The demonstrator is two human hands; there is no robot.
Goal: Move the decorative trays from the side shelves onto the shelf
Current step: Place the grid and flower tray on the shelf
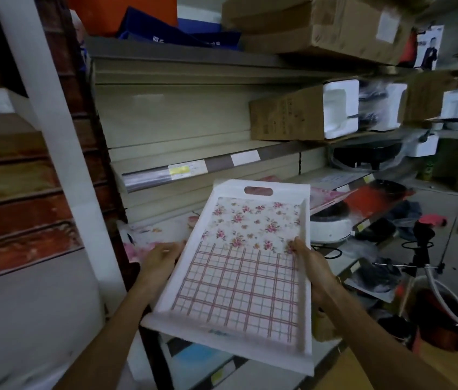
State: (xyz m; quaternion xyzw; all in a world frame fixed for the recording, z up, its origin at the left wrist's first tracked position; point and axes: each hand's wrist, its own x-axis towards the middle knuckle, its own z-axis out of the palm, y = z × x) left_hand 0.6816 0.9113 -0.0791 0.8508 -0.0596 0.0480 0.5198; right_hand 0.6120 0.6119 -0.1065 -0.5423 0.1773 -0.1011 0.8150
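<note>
- Mid-frame, in front of shelving: floral/plaid tray held in air, tilted, handle slot at 12 o'clock.
- L hand grips the 9 o'clock rim; fingers mostly hidden under it, can't tell their spread.
- R hand at 3 o'clock, thumb curled over the rim.
- Judgement: keep both grips, level tray, slide onto shelf at 11 o'clock; clear the edge rail first.
- Other floral trays lie just behind at 9 o'clock.

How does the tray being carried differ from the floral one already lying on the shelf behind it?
The held tray is up in the air, tilted, gripped on its long sides by the left hand and right hand; the shelf tray lies flat and untouched. The held tray shows in full, florals above a pink grid; the shelf tray is mostly hidden. Both are white with pink flowers.
</note>
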